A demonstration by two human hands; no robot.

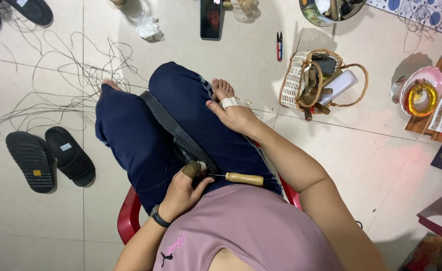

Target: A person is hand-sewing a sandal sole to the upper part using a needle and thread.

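I sit on a red plastic stool (128, 217) with legs in dark blue trousers. My left hand (183, 190) grips a dark leather strap (176, 131) that runs across my lap; its thumb wears a brown cover. An awl with a pale wooden handle (244, 178) lies on my lap just right of that hand, its metal tip toward the thumb. My right hand (233, 114) rests flat on my right knee, one finger wrapped in white tape, holding nothing.
Thin dark thread (65, 80) sprawls over the tiled floor at left. Black sandals (47, 158) lie left of the stool. A woven basket of tools (316, 80) stands right, small snips (279, 46) and a phone (211, 19) beyond my knees.
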